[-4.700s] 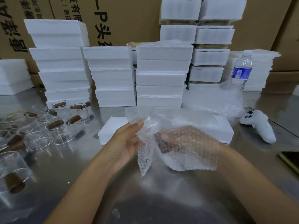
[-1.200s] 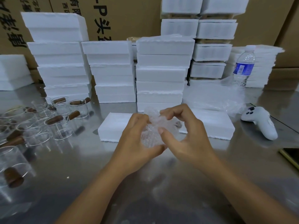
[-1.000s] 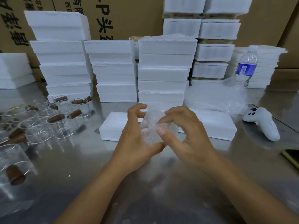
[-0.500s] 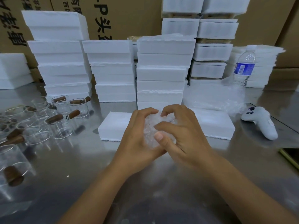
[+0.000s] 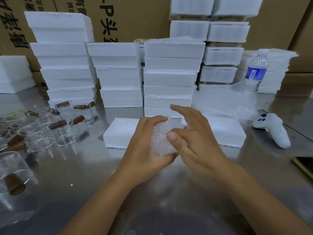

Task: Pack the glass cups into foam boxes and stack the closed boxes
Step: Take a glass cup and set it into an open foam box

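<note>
My left hand [image 5: 144,146] cups a bundle of bubble wrap [image 5: 160,141] above the steel table; whatever is inside it is hidden. My right hand [image 5: 194,138] presses its thumb on the bundle while its fingers lift open above it. Just behind lies a flat white foam box [image 5: 122,133], partly covered by my hands. Several glass cups with brown wooden handles [image 5: 64,129] stand at the left. Closed foam boxes [image 5: 169,77] are stacked in columns along the back.
A white game controller [image 5: 272,131] lies at the right, a phone edge [image 5: 304,165] nearer me. A water bottle [image 5: 256,72] stands at the back right beside loose bubble wrap sheets [image 5: 225,104]. Cardboard cartons [image 5: 128,19] form the back wall.
The loose bubble wrap sheet has been gathered into a tight bundle in my left hand. My right fingers, closed on it half a second ago, have now lifted and spread.
</note>
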The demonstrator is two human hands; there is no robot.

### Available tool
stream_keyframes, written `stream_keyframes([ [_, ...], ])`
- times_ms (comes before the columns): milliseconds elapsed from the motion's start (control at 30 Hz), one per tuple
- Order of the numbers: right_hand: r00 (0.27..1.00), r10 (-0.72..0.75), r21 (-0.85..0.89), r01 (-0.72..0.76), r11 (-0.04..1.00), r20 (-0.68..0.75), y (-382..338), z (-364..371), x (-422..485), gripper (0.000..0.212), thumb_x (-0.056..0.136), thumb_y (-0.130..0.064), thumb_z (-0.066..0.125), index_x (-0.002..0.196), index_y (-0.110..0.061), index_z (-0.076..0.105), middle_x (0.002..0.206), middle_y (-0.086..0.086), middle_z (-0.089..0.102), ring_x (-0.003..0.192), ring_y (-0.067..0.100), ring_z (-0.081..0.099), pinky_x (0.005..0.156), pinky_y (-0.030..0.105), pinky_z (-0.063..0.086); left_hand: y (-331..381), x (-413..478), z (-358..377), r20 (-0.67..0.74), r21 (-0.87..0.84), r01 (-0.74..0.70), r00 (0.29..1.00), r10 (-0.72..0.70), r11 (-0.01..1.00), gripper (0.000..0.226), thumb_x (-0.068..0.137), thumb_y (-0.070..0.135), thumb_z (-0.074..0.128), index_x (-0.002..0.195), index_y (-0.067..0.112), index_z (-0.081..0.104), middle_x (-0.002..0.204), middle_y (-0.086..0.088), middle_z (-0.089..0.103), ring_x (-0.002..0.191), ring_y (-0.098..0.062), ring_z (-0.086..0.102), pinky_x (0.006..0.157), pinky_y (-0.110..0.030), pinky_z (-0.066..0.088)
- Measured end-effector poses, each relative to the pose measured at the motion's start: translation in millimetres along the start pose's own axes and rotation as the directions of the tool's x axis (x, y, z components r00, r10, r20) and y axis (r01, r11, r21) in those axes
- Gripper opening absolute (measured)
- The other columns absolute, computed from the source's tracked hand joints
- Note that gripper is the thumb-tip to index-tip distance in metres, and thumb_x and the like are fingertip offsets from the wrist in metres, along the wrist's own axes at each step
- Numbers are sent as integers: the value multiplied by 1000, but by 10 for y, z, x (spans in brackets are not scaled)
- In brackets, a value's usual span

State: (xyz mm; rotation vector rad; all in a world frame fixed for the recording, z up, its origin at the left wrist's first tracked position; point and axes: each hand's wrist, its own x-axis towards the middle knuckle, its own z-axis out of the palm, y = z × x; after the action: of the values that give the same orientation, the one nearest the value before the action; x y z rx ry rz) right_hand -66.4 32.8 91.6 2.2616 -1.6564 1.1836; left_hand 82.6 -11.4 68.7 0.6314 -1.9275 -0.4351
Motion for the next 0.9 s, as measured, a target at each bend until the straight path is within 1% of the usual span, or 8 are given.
stream_keyframes([
  [133, 972, 161, 278, -108, 955, -173, 53, -86, 53, 36, 90, -60, 29, 95, -45, 61, 123, -20, 44, 119, 3, 43, 96, 19, 35, 24, 36, -13, 2, -117, 135, 991, -136, 984, 73, 63, 36, 79, 119, 55, 37, 122, 27, 44, 114, 13, 43, 88, -2, 35],
  [233, 929, 282, 406, -167, 898, -240, 169, -172, 87, 14, 92, -40, 46, 98, -40, 58, 105, -19, 57, 96, -6, 55, 83, 6, 38, -4, 49, -61, 75, -286, 273, 962, -262, 919, 75, 66, 39, 76, 124, 61, 34, 132, 30, 41, 125, 2, 42, 104, -28, 41],
  [300, 931, 354, 494, -267, 827, -89, 221, -206, 92, 9, 93, -35, 53, 92, -33, 62, 83, -18, 65, 77, 0, 60, 72, 9, 42, 7, 58, -88, 122, -372, 324, 946, -300, 870, 75, 65, 42, 76, 124, 63, 35, 138, 16, 43, 127, -7, 45, 107, -38, 40],
  [400, 894, 413, 576, -432, 694, 173, 264, -208, 103, 17, 93, -28, 52, 85, -20, 65, 64, -8, 66, 55, 10, 57, 62, 19, 46, 8, 52, -84, 175, -407, 345, 938, -299, 846, 75, 62, 43, 76, 123, 61, 37, 137, 11, 46, 125, -8, 48, 103, -36, 44],
  [567, 816, 436, 696, -562, 447, 380, 345, -307, 126, 27, 92, -23, 54, 73, -17, 72, 67, -1, 64, 51, 10, 51, 53, 18, 46, -26, 22, -28, 204, -336, 343, 936, -288, 877, 78, 66, 37, 78, 125, 64, 33, 118, 42, 45, 115, 13, 47, 85, -4, 42],
  [733, 738, 643, 822, -485, 298, 203, 452, -500, 157, 29, 93, -19, 54, 68, -16, 67, 56, -4, 58, 47, 8, 50, 47, 17, 45, -7, 68, 93, 299, -211, 360, 909, -291, 909, 90, 68, 45, 79, 130, 67, 17, 128, 39, 43, 121, 14, 42, 93, -4, 37],
  [800, 665, 746, 843, -422, 334, 37, 518, -584, 163, 23, 94, -22, 54, 73, -18, 64, 53, -8, 57, 46, 6, 51, 47, 16, 45, -9, 90, 151, 335, -12, 255, 912, -237, 967, 80, 77, 46, 72, 139, 53, 20, 134, 38, 34, 124, 21, 29, 103, -11, 32],
  [900, 497, 859, 879, -346, 328, -125, 606, -632, 162, 24, 95, -24, 53, 72, -19, 60, 53, -8, 56, 46, 5, 50, 51, 19, 44, 8, 166, 261, 439, 235, 6, 892, -112, 972, 61, 89, 46, 57, 142, 38, 29, 144, 26, 25, 127, 24, 10, 105, -6, 17],
])
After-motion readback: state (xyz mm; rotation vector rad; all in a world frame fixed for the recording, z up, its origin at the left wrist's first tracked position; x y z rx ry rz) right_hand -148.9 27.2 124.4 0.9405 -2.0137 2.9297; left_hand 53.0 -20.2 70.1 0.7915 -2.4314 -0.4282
